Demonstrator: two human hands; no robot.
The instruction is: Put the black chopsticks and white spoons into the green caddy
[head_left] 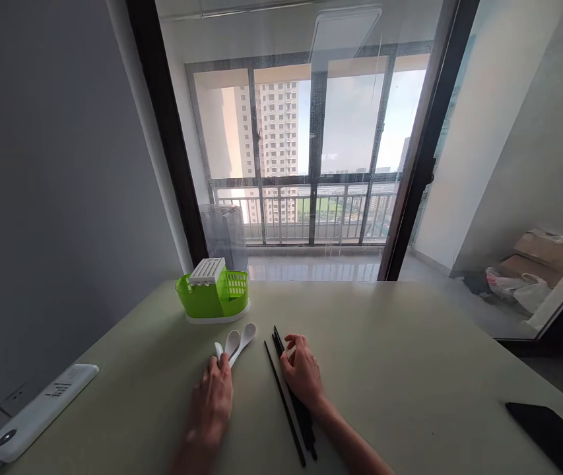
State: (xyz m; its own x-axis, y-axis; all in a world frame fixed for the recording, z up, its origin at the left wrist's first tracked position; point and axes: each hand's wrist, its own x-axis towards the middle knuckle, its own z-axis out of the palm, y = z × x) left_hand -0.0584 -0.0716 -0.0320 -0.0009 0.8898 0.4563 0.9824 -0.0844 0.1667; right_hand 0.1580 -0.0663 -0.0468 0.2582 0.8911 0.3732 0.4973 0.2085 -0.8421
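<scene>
My left hand [214,394] is at the handle end of several white spoons [233,340], its fingertips closed around a spoon near the bowl. The rest of that spoon's handle is hidden under the hand, which is slightly blurred. To the right, my right hand [304,371] rests on the table against a bunch of black chopsticks [302,422], partly covering them. Its fingers are loosely curled, thumb and forefinger apart, with nothing visible between them. One black chopstick [284,400] lies separately, left of the bunch.
A green cutlery basket [202,301] with a white rack piece [206,271] on it stands at the back left of the table [385,356]. A white power strip-like object [46,409] lies by the left wall. A black flat object [551,429] sits near the right edge.
</scene>
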